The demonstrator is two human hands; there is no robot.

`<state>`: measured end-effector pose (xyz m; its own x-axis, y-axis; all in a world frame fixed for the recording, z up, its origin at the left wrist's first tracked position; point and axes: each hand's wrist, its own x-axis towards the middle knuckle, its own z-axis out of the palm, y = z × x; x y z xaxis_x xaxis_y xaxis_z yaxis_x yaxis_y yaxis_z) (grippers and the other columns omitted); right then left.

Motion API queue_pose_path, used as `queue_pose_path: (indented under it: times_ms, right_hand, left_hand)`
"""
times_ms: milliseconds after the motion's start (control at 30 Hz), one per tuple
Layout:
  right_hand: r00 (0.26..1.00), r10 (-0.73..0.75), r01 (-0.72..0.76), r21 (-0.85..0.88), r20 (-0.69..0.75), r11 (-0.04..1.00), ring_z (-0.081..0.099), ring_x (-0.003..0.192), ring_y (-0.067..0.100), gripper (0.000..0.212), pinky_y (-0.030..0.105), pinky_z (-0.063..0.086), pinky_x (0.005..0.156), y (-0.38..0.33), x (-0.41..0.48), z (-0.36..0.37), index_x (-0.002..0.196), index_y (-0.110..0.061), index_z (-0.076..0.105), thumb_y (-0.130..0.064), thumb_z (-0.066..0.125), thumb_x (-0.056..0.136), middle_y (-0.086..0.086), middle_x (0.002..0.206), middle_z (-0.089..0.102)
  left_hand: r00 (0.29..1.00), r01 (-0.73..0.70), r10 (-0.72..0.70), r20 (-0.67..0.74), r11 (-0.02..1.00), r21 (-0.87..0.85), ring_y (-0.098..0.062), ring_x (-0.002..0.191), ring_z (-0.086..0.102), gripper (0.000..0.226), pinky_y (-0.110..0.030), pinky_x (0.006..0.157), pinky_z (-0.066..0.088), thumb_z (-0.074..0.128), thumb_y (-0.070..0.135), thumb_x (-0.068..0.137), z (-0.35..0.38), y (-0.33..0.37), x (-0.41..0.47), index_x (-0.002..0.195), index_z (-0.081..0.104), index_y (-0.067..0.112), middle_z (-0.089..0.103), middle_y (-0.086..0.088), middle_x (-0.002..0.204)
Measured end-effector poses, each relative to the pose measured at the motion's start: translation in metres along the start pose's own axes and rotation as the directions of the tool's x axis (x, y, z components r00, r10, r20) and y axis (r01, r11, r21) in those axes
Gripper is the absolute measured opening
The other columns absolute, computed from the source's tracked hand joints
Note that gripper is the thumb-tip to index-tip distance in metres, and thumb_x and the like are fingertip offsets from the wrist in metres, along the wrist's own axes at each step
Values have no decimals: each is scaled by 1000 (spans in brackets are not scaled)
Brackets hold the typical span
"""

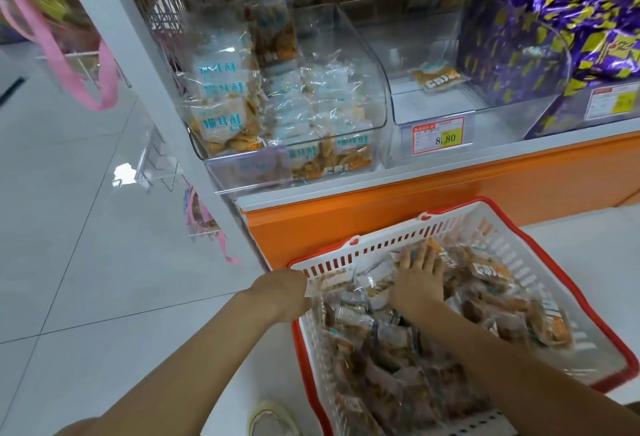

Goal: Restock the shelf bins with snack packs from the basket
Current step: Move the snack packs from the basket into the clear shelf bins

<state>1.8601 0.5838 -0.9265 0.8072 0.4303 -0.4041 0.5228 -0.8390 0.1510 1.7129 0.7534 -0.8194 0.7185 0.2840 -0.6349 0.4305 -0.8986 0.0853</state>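
Note:
A white basket with a red rim (568,283) stands on the floor, filled with clear snack packs (388,359). My left hand (284,293) grips the basket's near-left rim corner. My right hand (420,280) lies with fingers spread flat on the packs near the basket's far side. Above, the left clear shelf bin (363,65) holds several of the same packs with blue labels. The middle bin (433,103) holds only one pack (438,77).
The right bin is piled with purple-and-yellow packs (571,20). An orange shelf base (450,193) runs just behind the basket. A white upright post (145,65) stands left of the bins, with pink straps (79,65) hanging beyond it. My shoe (273,418) is at the bottom.

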Motion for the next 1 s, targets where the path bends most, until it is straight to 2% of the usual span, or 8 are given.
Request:
queue_pose_path:
  times_ms: [200,300,400,567,667,833,933,1000]
  right_hand:
    - [997,40,-37,42,-71,998,36,134,35,55,45,38,107,19,0,-20,145,-5,27,-31,38,98,20,148,32]
    - [992,28,-20,71,-122,997,61,99,21,32,30,55,78,27,-7,-32,122,-8,55,-7,43,92,9,117,59]
    - [989,29,-23,42,-143,999,64,76,15,25,22,49,59,37,-19,-41,103,-13,64,-3,44,92,0,92,67]
    - [947,-121,198,243,-297,950,65,94,18,33,28,53,79,62,-32,-48,120,-20,62,-19,61,87,0,109,69]
    - [813,-303,437,176,-497,882,66,98,19,42,34,56,80,59,-46,-66,125,-25,59,-16,65,84,-3,123,64]
    - [331,-496,734,-111,-802,670,68,98,23,53,34,54,83,40,-84,-114,104,-8,72,10,79,54,6,109,70]
    - [256,-513,808,-109,-819,579,61,111,19,44,32,49,94,35,-104,-127,112,-11,68,0,69,69,3,119,66]
    - [256,-517,838,-80,-817,540,59,114,17,37,32,51,96,35,-113,-131,113,-13,67,-7,61,77,1,122,64]
  left_hand:
    - [1000,15,-14,6,1000,-21,-15,77,53,32,-28,75,48,47,35,98,4,1,-1,110,58,8,51,1,79]
    - [1000,22,-22,23,1000,-22,-17,82,57,34,-29,79,50,47,36,97,3,1,-4,115,58,9,57,-1,88]
    - [999,37,-36,25,998,-50,-17,84,58,35,-27,80,51,49,36,97,-1,4,-8,119,57,11,59,-3,93]
    - [1000,27,-27,4,930,-367,-12,88,60,40,-20,73,49,58,35,91,-8,14,-8,127,54,18,63,-2,120]
    - [998,49,-15,54,706,-707,-10,75,59,35,-19,66,48,55,47,91,-16,25,-14,103,60,14,63,1,93]
    - [992,76,97,84,82,-994,-24,102,67,64,-33,84,55,45,66,85,-29,26,-25,111,56,8,69,-10,107]
    - [995,0,95,-12,-128,-992,-29,105,64,70,-39,88,55,58,64,74,-38,23,-25,119,58,10,69,-11,105]
    - [990,-116,68,-126,-134,-984,-26,95,64,68,-37,89,54,63,62,69,-44,24,-25,118,63,14,68,-13,109]
